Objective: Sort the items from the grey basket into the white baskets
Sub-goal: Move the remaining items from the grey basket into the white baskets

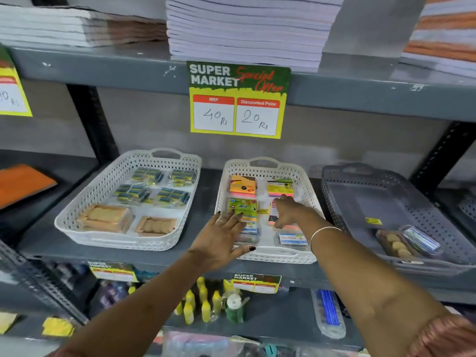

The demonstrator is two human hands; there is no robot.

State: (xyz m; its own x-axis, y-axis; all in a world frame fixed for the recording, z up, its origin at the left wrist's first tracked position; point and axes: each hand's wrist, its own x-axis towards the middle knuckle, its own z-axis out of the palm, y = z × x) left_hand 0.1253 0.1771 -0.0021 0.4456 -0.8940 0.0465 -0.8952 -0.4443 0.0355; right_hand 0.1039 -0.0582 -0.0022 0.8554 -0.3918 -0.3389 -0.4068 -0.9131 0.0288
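Note:
Two white baskets stand on the grey shelf. The left white basket (77, 217) holds several blue-yellow packs and two tan packs. The middle white basket (306, 191) holds sticky-note packs. My left hand (221, 238) lies flat with spread fingers on the green sticky-note pack (243, 204) at that basket's left side. My right hand (286, 212) reaches into the same basket, fingers curled on a pink-orange pack (273, 215). The grey basket (360, 202) at the right holds a tan round-piece pack (396, 244) and a clear blue-labelled pack (419, 239).
A price sign (238, 99) hangs from the shelf above, under stacked notebooks (247, 29). An orange book (23, 184) lies at the far left. The lower shelf holds yellow bottles (203, 302) and other stationery.

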